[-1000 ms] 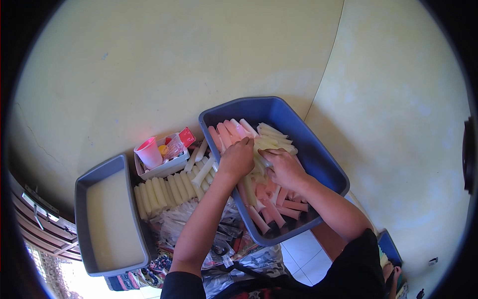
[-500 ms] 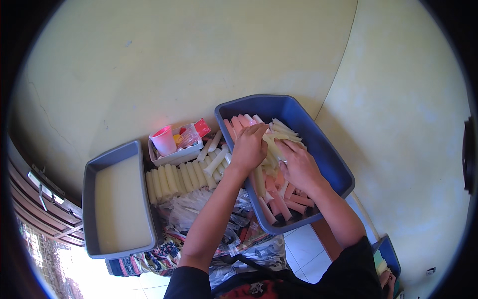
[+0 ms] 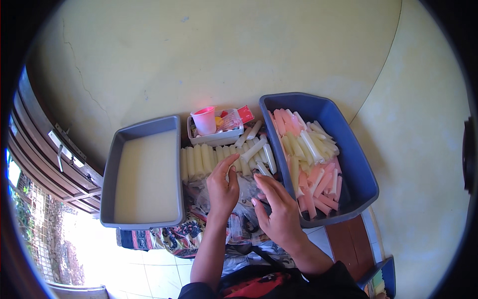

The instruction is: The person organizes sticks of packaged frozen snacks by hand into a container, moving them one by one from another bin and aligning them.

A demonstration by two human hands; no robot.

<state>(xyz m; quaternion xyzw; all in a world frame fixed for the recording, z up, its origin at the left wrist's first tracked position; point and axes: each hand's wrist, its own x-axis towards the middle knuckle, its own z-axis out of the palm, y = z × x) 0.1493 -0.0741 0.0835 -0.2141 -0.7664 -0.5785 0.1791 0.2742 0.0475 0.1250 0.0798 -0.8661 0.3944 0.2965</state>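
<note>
My left hand (image 3: pixel 223 187) hovers over the near side of a row of pale yellow filled plastic tubes (image 3: pixel 199 159), fingers loosely curved and thumb apart. Beside it my right hand (image 3: pixel 277 212) is raised with fingers stretched out, above a heap of clear plastic bags (image 3: pixel 239 219). Neither hand shows anything in its grasp. On the right stands a deep blue-grey tub (image 3: pixel 362 174), holding pink filled tubes (image 3: pixel 323 182) with pale yellow tubes (image 3: pixel 311 147) lying across them. Several more pale tubes lie loosely stacked at the right end of the row.
At the left, a grey tub (image 3: pixel 107 194) contains milky liquid (image 3: pixel 149 179). A white box (image 3: pixel 219 137) with a pink-and-white cup (image 3: pixel 204 121) stands against the wall. Patterned cloth (image 3: pixel 191 231) hangs at the front edge. Another blue container (image 3: pixel 388 276) is low at the right.
Both hands have left the right tub and moved left and nearer, over the bags and tube row. The tubes there are now uncovered. The whole view has shifted, moving the scene rightward.
</note>
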